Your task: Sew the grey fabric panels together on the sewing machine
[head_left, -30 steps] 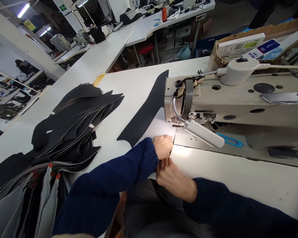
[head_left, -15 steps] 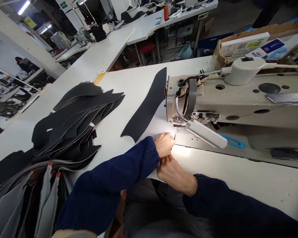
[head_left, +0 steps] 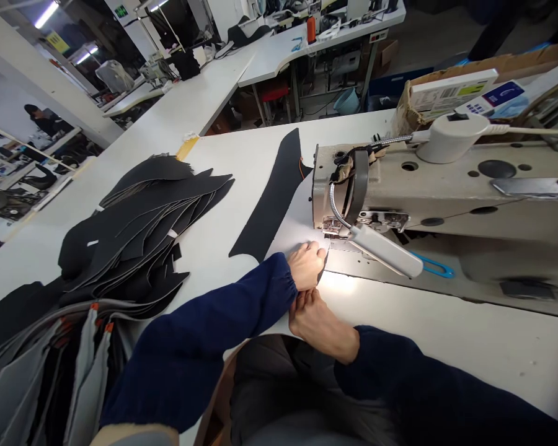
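A person's left hand (head_left: pixel 307 265) is pressing flat, fingers released, on a long black fabric strip (head_left: pixel 274 201) lying on the white bench (head_left: pixel 242 155) beside the sewing machine (head_left: pixel 428 186); the right hand (head_left: pixel 318 322) is sitting just below, its fingers' grip unclear

Navy sleeves (head_left: pixel 223 322), elastic-cuffed; hands bare.

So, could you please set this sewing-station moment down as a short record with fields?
left hand: rests on the table by the needle area, fingers pressing the work piece
right hand: at the table edge, touching the left hand
work piece: long black cut piece running from the sewing machine head away across the table
lighting: machine lamp lit over the hands
stack: black cut pieces on the table, left
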Demonstrator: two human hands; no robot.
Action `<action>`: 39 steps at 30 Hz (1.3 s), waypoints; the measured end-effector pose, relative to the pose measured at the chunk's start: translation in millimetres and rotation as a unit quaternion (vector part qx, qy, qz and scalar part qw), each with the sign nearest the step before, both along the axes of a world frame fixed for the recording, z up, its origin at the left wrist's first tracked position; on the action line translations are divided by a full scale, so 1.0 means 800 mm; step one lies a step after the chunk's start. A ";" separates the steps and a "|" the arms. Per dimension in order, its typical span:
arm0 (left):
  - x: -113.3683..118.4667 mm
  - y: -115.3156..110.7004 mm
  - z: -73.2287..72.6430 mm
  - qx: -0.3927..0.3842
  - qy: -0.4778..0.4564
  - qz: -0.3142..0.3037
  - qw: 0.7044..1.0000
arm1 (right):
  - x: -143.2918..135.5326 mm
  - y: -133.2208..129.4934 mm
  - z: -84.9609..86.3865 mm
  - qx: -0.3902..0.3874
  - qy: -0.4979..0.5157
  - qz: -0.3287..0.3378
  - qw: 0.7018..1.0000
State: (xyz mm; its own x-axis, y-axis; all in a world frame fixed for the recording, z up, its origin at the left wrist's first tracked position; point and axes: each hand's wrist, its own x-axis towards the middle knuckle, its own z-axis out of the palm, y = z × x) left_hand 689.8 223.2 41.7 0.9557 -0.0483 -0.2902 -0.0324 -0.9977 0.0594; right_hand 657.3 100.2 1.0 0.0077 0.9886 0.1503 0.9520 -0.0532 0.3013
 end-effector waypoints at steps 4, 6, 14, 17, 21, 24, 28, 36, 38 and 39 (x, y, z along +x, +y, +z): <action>-0.018 0.002 0.007 -0.014 0.034 -0.024 0.999 | 0.008 0.001 -0.002 -0.003 0.014 0.012 1.000; -0.018 0.002 0.005 -0.016 0.034 -0.028 0.999 | 0.013 0.004 -0.001 -0.022 0.043 0.012 0.999; 0.006 0.001 -0.004 -0.016 0.031 -0.003 0.999 | 0.015 0.008 0.003 -0.034 0.039 -0.010 0.999; 0.010 0.004 -0.002 -0.009 0.027 -0.003 1.000 | 0.016 0.006 0.000 0.007 -0.016 -0.018 1.000; 0.009 0.008 0.001 0.003 -0.018 -0.024 1.000 | 0.020 0.004 -0.007 0.032 -0.036 -0.027 0.998; 0.009 0.008 0.003 -0.009 0.003 -0.031 0.999 | 0.023 0.005 -0.011 0.032 -0.038 -0.032 0.998; 0.012 0.006 0.001 -0.002 0.023 -0.036 0.999 | 0.028 0.007 -0.016 0.042 -0.014 -0.037 0.998; 0.025 0.009 -0.007 -0.013 0.012 -0.031 0.999 | 0.031 0.007 -0.016 0.089 -0.006 -0.034 0.995; 0.027 0.012 -0.008 -0.022 0.011 -0.032 0.999 | 0.033 0.008 -0.015 0.091 -0.007 -0.035 0.995; 0.026 0.014 -0.008 -0.025 0.008 -0.037 0.999 | 0.035 0.008 -0.016 0.092 -0.007 -0.036 0.995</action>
